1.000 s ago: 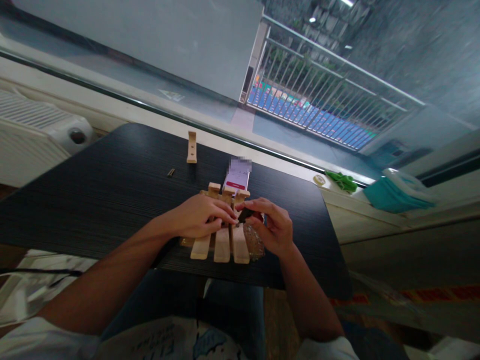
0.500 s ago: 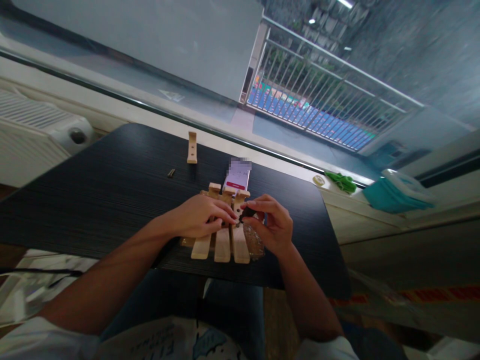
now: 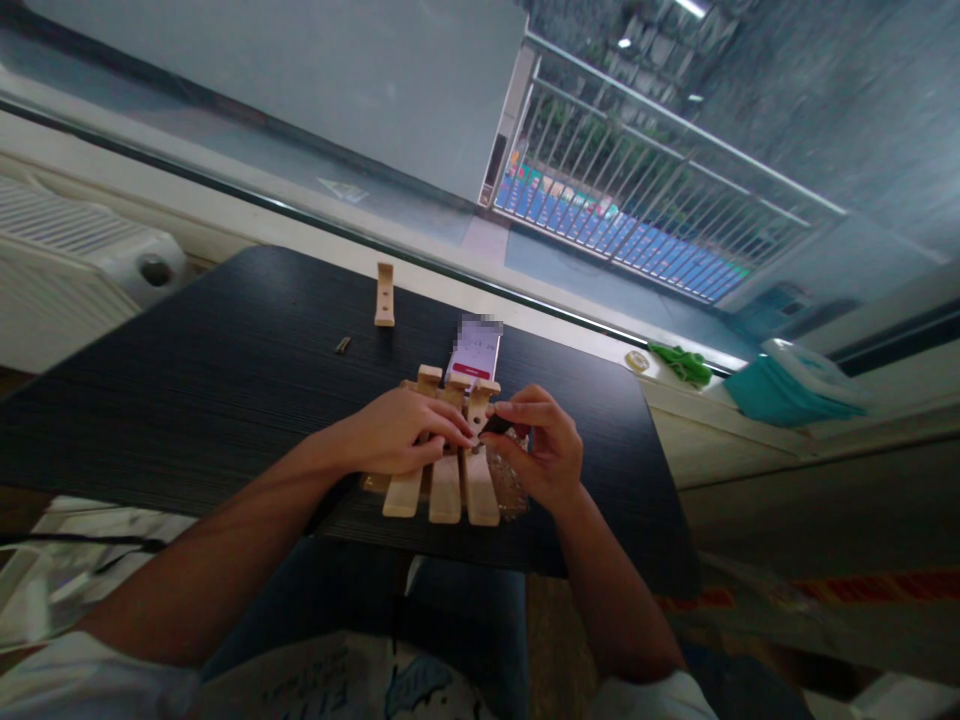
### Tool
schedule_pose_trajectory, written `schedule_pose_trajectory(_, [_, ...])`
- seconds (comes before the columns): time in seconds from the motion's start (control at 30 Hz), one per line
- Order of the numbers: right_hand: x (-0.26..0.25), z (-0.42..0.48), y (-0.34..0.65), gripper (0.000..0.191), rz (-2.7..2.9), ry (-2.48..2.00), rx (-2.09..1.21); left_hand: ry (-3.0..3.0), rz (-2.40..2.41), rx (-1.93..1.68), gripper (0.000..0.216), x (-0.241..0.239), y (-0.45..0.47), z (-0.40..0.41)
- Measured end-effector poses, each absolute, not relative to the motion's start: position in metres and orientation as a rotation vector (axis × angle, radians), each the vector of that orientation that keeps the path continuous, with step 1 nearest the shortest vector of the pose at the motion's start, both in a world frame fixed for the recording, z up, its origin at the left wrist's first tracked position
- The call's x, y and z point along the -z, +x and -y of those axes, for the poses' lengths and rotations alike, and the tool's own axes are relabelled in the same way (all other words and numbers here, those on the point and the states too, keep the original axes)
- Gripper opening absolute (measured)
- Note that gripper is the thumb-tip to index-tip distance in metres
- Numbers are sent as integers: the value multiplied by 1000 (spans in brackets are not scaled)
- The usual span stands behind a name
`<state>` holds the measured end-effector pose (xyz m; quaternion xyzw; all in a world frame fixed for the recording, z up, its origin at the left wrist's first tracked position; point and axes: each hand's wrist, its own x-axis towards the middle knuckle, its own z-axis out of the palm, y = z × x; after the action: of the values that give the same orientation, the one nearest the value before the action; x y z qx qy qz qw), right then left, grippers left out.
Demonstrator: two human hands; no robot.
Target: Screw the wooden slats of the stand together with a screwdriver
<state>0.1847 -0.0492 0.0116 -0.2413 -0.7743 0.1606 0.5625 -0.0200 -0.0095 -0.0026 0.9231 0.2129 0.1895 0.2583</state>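
Three pale wooden pieces with raised, hooked far ends lie side by side; the rightmost wooden piece (image 3: 484,500) has round holes. My left hand (image 3: 401,430) lies over them, its fingers stretched out and the fingertips touching the right piece near a hole. Between the thumb and fingers of my right hand (image 3: 551,445) is a small black object (image 3: 495,425), its kind unclear. Its tip comes close to my left fingertips, over the right piece. Under the wood is crinkled clear plastic (image 3: 514,490), partly hidden.
A phone (image 3: 476,350) lies just behind the wood on the dark table (image 3: 247,370). Further left are another wooden piece (image 3: 385,297) with two holes and a few small screws (image 3: 343,345). On the sill sit a tape roll (image 3: 637,361), a green cloth (image 3: 681,365) and a teal box (image 3: 795,390).
My right hand has turned slightly, and the black object has tilted with it over the right wooden piece. The left hand and the wood hold still.
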Motion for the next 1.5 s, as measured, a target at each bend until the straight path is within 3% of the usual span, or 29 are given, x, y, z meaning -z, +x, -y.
schedule_pose_trajectory(0.53, [-6, 48, 187, 38, 1843, -573, -357, 2515, -584, -534, 40, 2, -20, 10])
schedule_pose_trajectory(0.87, [-13, 53, 196, 38, 2024, -512, -630, 2495, -606, -540, 34, 1, -19, 11])
schedule_pose_trajectory(1.5, [-10, 51, 196, 33, 1905, -587, -551, 2498, -588, -585, 38, 4, -19, 10])
